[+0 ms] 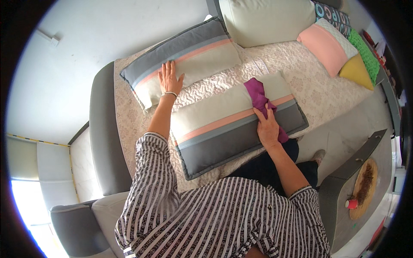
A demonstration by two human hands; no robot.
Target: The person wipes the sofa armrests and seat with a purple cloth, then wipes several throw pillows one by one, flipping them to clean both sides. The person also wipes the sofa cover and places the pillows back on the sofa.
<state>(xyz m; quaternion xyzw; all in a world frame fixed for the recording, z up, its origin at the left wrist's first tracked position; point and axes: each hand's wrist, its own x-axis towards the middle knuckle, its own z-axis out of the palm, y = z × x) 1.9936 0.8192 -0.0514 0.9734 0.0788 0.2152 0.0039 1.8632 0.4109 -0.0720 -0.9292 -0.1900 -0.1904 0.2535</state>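
Two long striped cushions in grey, pink and cream lie on a quilted sofa cover (213,82). My left hand (170,79) rests flat, fingers spread, on the front edge area of the far striped cushion (206,48). In my right hand (267,127) is a bunched purple cloth (256,92), pressed on the near striped cushion (216,122). One end of the cloth spreads over the cushion's cream part; the other hangs below my wrist. The near cushion lies directly in front of my body, its dark grey band towards me.
A cream back cushion (267,22) leans at the rear. Pink-and-white (326,48), yellow (358,72) and green (364,53) pillows sit at the far right. A grey armrest (106,129) borders the left. At right, a table (342,219) holds a round wooden board (355,209) and a red cup (351,203).
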